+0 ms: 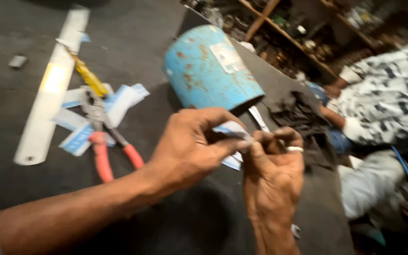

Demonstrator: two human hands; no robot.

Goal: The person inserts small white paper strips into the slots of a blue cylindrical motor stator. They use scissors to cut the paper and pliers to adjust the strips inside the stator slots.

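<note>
Paper strip [233,128], white and blue, is pinched between my left hand [190,148] and right hand [272,172], both closed on it above a dark worktop [142,42]. Left of my hands lie red-handled pliers [102,137] on torn paper scraps [123,101] beside a pale flat bar [48,89]. Just beyond my hands a rusted blue can [208,71] lies tilted; contents not visible. To the right sits another person [383,108] near cluttered shelves [303,33].

Blue can [211,71], rusted, tilted on dark table [142,42]. Red-handled pliers [102,134] over scattered blue-white wrappers [123,101]. Yellow tool [88,75] beside white strip [48,94]. Black rag [301,115]. Seated person [383,104], patterned shirt. Cluttered shelves [298,33] behind.
</note>
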